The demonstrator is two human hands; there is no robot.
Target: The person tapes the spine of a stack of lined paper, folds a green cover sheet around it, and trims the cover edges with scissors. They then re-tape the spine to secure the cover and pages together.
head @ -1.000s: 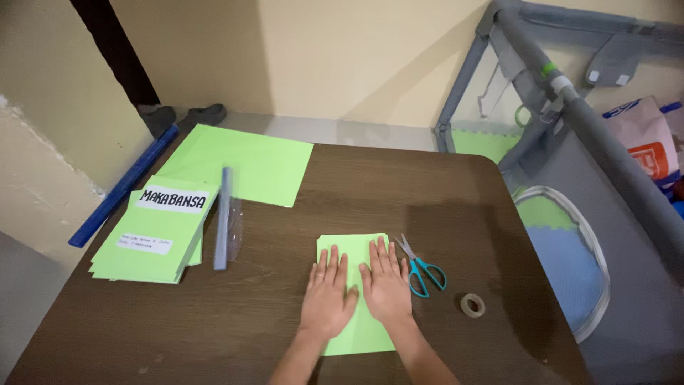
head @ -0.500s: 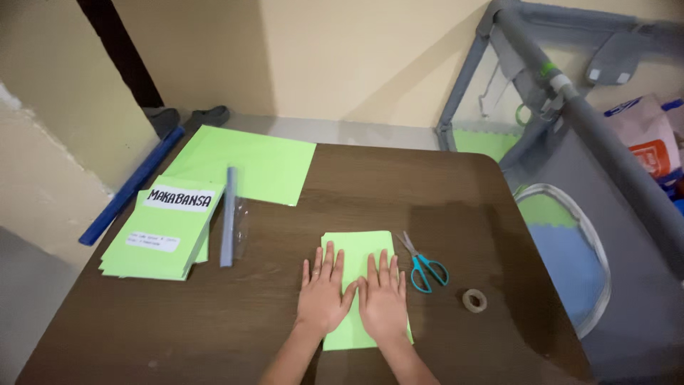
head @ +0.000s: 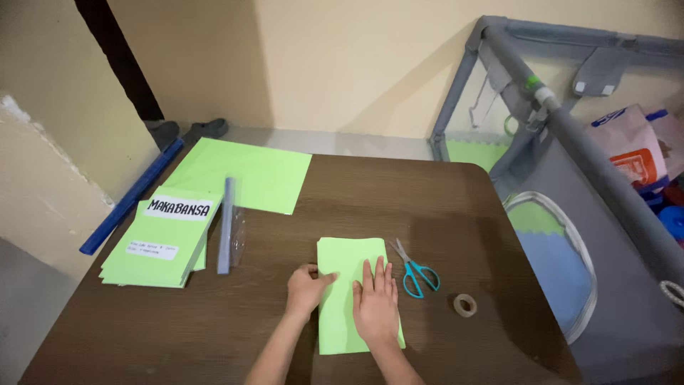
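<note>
A folded light-green sheet of paper lies on the dark wooden table in front of me. My right hand rests flat on it, fingers spread, pressing it down. At the sheet's left edge my left hand has its fingers curled and pinches that edge. Teal-handled scissors lie just right of the sheet. A small roll of tape sits further right.
At the left a stack of green booklets with white labels lies beside a clear plastic sleeve with a blue spine. A large green sheet lies at the back left. A grey mesh playpen stands right of the table.
My left hand has slid off the sheet's top to its left edge and curled onto it. My right hand has stayed flat on the sheet, a little lower.
</note>
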